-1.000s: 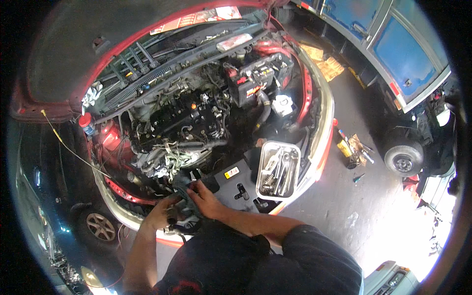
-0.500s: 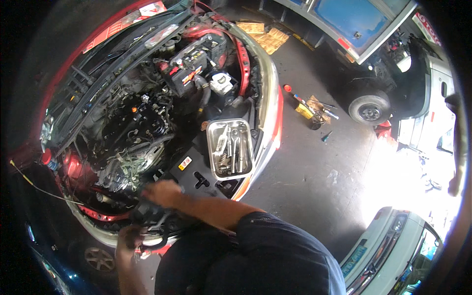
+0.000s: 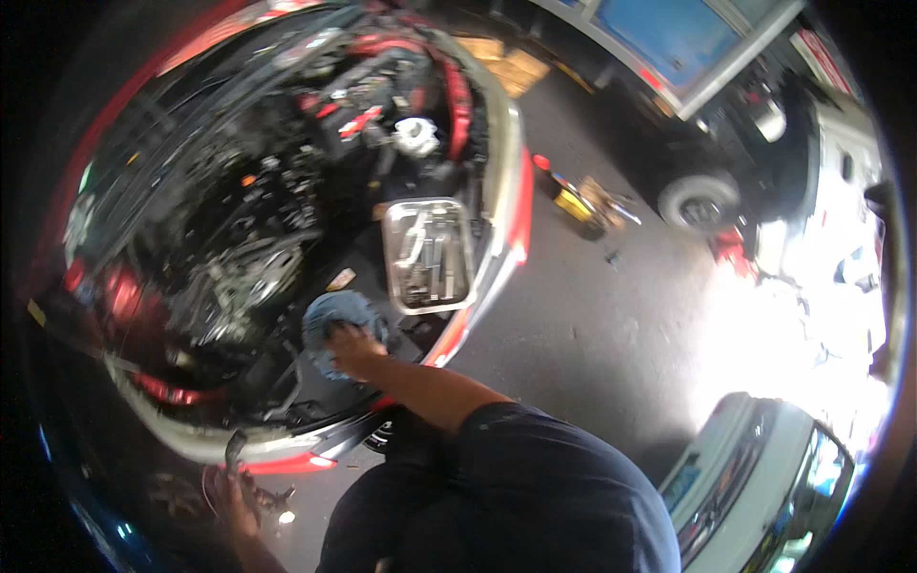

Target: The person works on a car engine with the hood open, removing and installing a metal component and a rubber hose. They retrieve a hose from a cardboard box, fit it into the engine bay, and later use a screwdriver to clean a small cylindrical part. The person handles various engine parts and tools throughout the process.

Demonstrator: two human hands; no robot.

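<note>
My right hand point(image 3: 356, 353) is on a bunched blue cloth point(image 3: 346, 310), its fingers curled into the fabric. The cloth lies on the black front panel of an open engine bay, left of a metal tray point(image 3: 472, 250) of tools. Down at the lower left, outside the red car's front bumper, my left hand point(image 3: 239, 508) is closed around a dark, curved, hose-like part point(image 3: 234, 451). Something with a small bright end sticks out to the right of that hand. Blur hides the part's exact kind.
The red car's engine point(image 3: 244, 234) fills the left, with a battery point(image 3: 358, 119) and a white reservoir point(image 3: 415, 137) behind the tray. Tools and a yellow box point(image 3: 573, 202) lie on the floor. A truck wheel point(image 3: 700, 202) and a pale vehicle point(image 3: 745, 477) stand at right.
My right hand has moved right, and the blue cloth now shows spread beneath it. My left hand has moved down and left, away from the bumper, with the dark part. The whole view has shifted.
</note>
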